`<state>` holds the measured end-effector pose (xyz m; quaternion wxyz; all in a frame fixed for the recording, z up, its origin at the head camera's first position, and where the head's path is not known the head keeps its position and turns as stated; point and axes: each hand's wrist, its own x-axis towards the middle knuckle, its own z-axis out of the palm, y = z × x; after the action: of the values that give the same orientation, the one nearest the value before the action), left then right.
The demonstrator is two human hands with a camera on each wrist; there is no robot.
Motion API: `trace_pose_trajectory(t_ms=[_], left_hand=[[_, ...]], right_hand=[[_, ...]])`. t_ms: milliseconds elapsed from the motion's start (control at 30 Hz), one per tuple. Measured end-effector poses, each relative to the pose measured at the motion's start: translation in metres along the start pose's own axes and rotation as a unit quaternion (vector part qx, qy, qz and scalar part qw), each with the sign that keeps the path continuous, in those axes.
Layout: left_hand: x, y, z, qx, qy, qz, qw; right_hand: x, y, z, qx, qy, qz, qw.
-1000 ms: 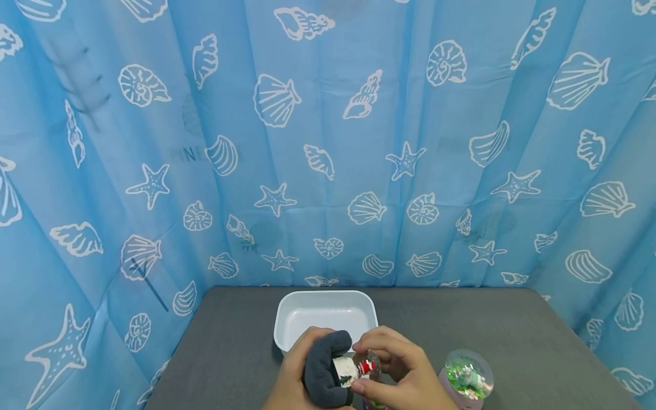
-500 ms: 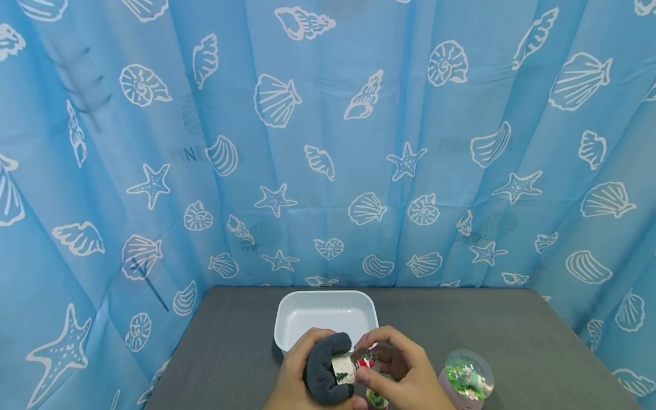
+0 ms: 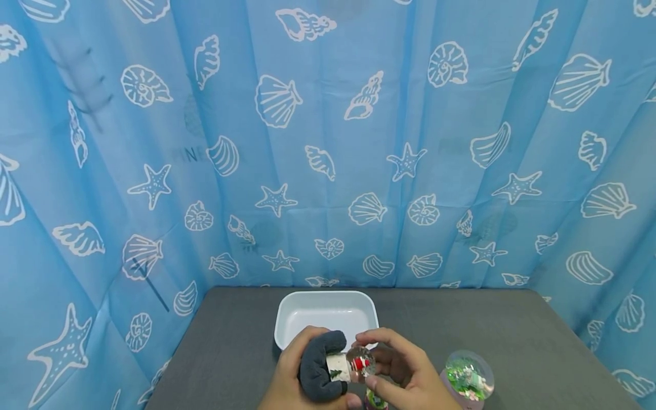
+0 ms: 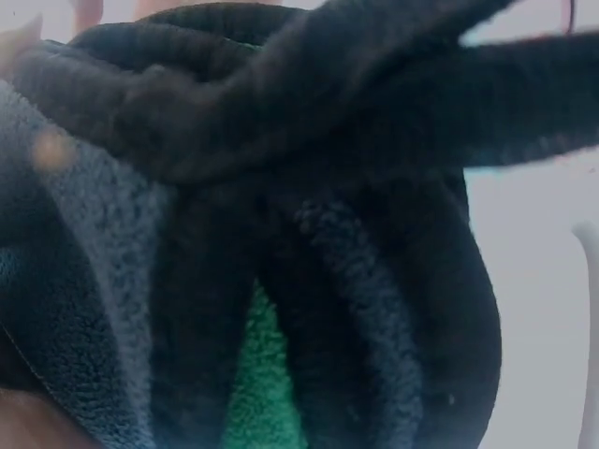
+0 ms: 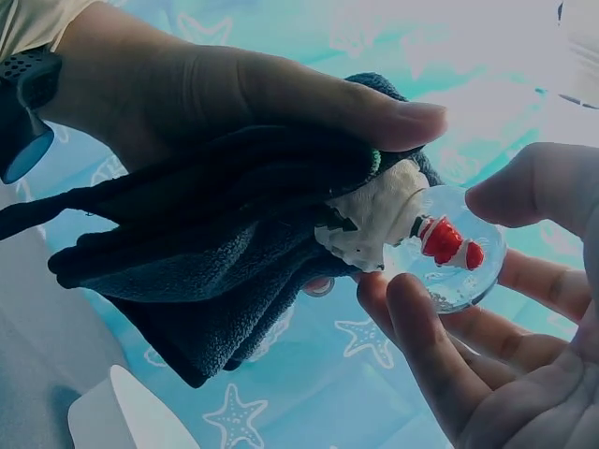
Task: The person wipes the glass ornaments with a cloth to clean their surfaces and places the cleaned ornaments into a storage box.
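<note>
Both our hands hold a small snow globe above the near edge of the grey table.

Behind everything hangs the blue curtain (image 3: 328, 142) printed with white shells and starfish, and below it lies the grey table (image 3: 512, 336). A white tray (image 3: 326, 314) sits at the table's middle, just beyond our hands. Our left hand (image 3: 289, 378) grips a dark grey cloth (image 3: 319, 370) wrapped round the white base of the small snow globe (image 3: 357, 364), thumb pressed along the top of the cloth. Our right hand (image 3: 410, 376) cups the clear dome, fingers curled round it, a red figure showing inside. A second snow globe (image 3: 467, 378) with green flakes stands on the table near right, apart from our right hand.
</note>
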<state>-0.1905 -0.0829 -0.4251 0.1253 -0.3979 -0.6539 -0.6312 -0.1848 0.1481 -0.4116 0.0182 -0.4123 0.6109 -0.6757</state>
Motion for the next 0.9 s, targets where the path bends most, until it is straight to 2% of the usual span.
trace_pose_trajectory(t_ms=[200, 433, 633, 767, 900], left_hand=[[0.0007, 0.0015, -0.0019, -0.028, -0.021, -0.007, 0.9994], [0.0017, -0.0013, -0.0025, -0.003, -0.031, 0.028, 0.9991], [0.0005, 0.0011, -0.0006, 0.025, -0.005, 0.021, 0.9994], [0.0011, 0.0021, 0.0021, 0.044, 0.020, 0.034, 0.9982], [0.0006, 0.0011, 0.0043, 0.064, 0.034, 0.058, 0.9957]], right_hand=[[0.0002, 0.0031, 0.0001, -0.039, -0.009, -0.046, 0.998], [0.0011, 0.0055, 0.0027, -0.075, 0.004, -0.055, 0.996], [0.0009, 0.0041, 0.0038, -0.145, 0.044, -0.015, 0.988], [0.0010, 0.0037, 0.0044, -0.147, 0.061, 0.022, 0.987], [0.0022, 0.0052, 0.0057, -0.143, 0.070, 0.039, 0.986]])
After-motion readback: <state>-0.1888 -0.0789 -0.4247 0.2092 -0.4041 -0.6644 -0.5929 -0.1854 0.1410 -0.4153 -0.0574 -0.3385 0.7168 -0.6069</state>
